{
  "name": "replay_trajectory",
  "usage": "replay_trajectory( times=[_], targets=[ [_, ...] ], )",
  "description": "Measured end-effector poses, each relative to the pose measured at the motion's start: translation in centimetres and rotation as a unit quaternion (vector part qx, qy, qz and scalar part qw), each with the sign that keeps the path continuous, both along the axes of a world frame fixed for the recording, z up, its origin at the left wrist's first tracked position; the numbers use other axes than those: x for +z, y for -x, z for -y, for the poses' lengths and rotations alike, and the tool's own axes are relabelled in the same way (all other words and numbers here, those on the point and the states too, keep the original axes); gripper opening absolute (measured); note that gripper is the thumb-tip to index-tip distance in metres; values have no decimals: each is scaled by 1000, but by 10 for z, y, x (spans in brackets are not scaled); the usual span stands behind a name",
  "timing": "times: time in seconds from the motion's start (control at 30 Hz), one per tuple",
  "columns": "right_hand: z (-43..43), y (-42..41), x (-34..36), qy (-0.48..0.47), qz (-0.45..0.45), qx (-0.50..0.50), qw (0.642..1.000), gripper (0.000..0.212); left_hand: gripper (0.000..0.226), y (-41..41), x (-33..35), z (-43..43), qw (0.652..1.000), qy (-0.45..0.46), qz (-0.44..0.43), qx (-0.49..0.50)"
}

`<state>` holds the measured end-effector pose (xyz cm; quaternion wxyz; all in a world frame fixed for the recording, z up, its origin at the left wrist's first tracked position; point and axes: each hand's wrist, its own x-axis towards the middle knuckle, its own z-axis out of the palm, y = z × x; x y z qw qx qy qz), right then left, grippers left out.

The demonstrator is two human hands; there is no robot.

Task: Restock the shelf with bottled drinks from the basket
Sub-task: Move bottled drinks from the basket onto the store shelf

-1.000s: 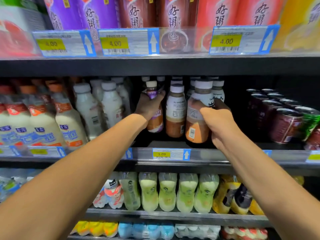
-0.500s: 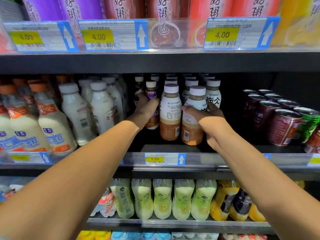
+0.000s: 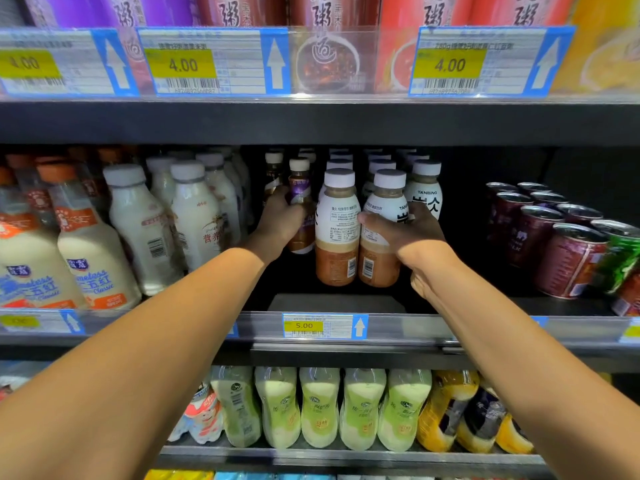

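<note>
Dark metal shelf [image 3: 485, 306]: rows of upright bottles. Right grip [image 3: 412, 244] wrapped round white-capped brown bottle with white label [image 3: 377, 261]. Bottle is upright, axis vertical, touching twin bottle [image 3: 337, 230] left of grip; base contact with shelf unclear. Left grip [image 3: 280, 226] curled round slim purple-labelled bottle [image 3: 300, 199], deeper in. Right grip nearer front edge.

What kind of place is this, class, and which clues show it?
Probably a shop's drinks aisle: yellow price tags on shelf edges, with rows of identical bottled drinks and cans.
</note>
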<state>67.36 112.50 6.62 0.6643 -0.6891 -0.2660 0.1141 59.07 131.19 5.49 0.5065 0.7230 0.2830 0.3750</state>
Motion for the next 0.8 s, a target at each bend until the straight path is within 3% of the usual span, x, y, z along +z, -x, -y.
replay_trajectory(
  times=[0.23, 0.4, 0.53, 0.63, 0.73, 0.8],
  targets=[
    [-2, 0, -3, 17, 17, -14, 1000, 65, 36, -4, -7, -1, 1000, 5, 2, -16],
    [-4, 1, -6, 5, 7, -13, 1000, 65, 63, -24, -27, -34, 1000, 7, -12, -11],
    [-1, 2, -6, 16, 10, -10, 1000, 66, 42, -2, -3, 4, 999, 25, -20, -34],
    [8, 5, 0, 61, 18, 14, 998, 79, 34, 9, 4, 9, 998, 22, -24, -52],
    [24, 12, 12, 131, 82, -13, 988, 80, 33, 26, 12, 10, 995, -59, -74, 15],
    [41, 22, 21, 237, 200, -70, 948, 62, 36, 38, 21, 19, 981, -109, -152, 46]
  ],
)
